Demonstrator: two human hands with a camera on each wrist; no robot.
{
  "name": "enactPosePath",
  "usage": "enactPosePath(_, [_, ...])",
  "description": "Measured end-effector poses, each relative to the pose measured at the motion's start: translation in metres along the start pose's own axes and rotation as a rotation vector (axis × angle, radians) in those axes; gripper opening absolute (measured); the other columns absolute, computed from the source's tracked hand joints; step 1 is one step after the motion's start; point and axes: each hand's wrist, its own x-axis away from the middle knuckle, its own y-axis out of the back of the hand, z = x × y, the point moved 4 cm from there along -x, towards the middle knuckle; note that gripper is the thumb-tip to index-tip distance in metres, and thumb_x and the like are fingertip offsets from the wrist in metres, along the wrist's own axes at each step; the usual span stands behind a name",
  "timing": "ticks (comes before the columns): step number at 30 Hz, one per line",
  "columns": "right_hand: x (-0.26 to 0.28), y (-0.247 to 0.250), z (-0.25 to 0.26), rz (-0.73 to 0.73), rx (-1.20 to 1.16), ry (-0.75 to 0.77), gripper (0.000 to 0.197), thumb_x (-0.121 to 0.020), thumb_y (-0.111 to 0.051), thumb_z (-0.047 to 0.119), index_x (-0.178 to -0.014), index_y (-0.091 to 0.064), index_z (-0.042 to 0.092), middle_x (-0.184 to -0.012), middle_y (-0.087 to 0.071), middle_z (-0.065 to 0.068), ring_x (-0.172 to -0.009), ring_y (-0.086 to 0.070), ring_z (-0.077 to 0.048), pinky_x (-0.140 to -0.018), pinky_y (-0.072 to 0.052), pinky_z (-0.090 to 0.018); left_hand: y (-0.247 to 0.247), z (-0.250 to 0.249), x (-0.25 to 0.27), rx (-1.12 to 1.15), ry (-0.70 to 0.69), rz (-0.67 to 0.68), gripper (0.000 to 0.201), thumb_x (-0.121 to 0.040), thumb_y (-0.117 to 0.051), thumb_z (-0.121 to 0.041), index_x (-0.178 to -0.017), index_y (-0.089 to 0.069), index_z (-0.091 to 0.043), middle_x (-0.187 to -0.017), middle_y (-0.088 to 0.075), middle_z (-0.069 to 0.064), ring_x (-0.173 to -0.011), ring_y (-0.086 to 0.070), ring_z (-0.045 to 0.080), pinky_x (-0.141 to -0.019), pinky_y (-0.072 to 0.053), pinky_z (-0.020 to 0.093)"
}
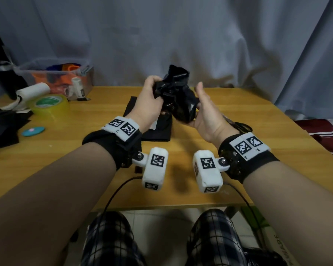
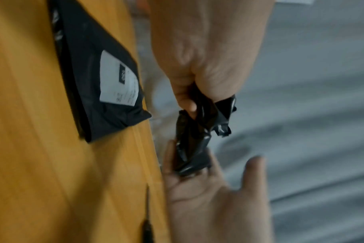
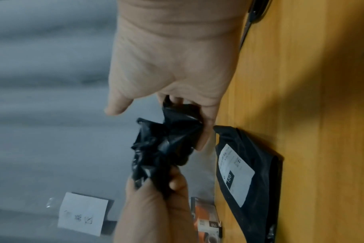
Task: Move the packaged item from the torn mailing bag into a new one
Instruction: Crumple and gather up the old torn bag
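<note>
A crumpled black mailing bag [image 1: 177, 96] [image 2: 193, 139] [image 3: 166, 144] is held in the air above the wooden table [image 1: 75, 150]. My left hand [image 1: 152, 96] [image 2: 197, 74] grips its bunched left side, fingers curled into the plastic. On the other side, my right hand [image 1: 204, 116] [image 3: 170, 65] cups the bag from below and from the right, thumb standing apart. Flat on the table under the hands lies the packaged item [image 1: 158, 134] [image 2: 83, 74] [image 3: 260, 164], black with a white label. Whether anything is inside the crumpled bag is hidden.
At the left stand a yellow-green tape roll [image 1: 50, 105], a clear plastic box [image 1: 56, 77] of small parts, a white roll [image 1: 33, 90], a teal disc [image 1: 33, 130] and black sheets [image 1: 4, 125]. Black scissors [image 1: 240, 126] lie right of my right wrist. A grey curtain hangs behind.
</note>
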Motion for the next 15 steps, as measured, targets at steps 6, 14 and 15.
enactPosePath(6, [0.014,-0.011,0.007,0.021,0.200,0.042,0.059,-0.086,-0.062,0.045,-0.138,-0.040,0.027,-0.126,-0.056,0.001,-0.108,-0.062,-0.018,-0.079,-0.058,-0.045,-0.015,-0.019,0.022,-0.823,-0.363,0.072,0.028,-0.085,-0.039,0.002,-0.111,-0.045,-0.008,-0.103,-0.030,0.008,-0.074,-0.048,0.027,-0.071,-0.047,0.037])
enactPosePath(14, [0.019,-0.010,0.011,-0.110,0.036,0.156,0.030,-0.091,-0.058,0.039,-0.102,-0.069,0.014,-0.098,-0.071,-0.005,-0.091,-0.068,-0.017,-0.075,-0.058,-0.035,-0.016,-0.019,0.022,-0.656,-0.245,0.344,0.049,-0.079,-0.050,-0.022,-0.127,-0.055,-0.015,-0.109,-0.036,-0.003,-0.111,-0.037,0.017,-0.099,-0.031,0.026])
enactPosePath(15, [0.016,-0.010,0.010,-0.143,0.010,0.155,0.029,-0.090,-0.058,0.040,-0.094,-0.070,0.014,-0.090,-0.072,-0.002,-0.084,-0.069,-0.016,-0.073,-0.058,-0.034,-0.015,-0.020,0.019,-0.577,-0.205,0.333,0.048,-0.078,-0.050,-0.022,-0.124,-0.059,-0.014,-0.108,-0.041,-0.003,-0.114,-0.040,0.018,-0.100,-0.032,0.025])
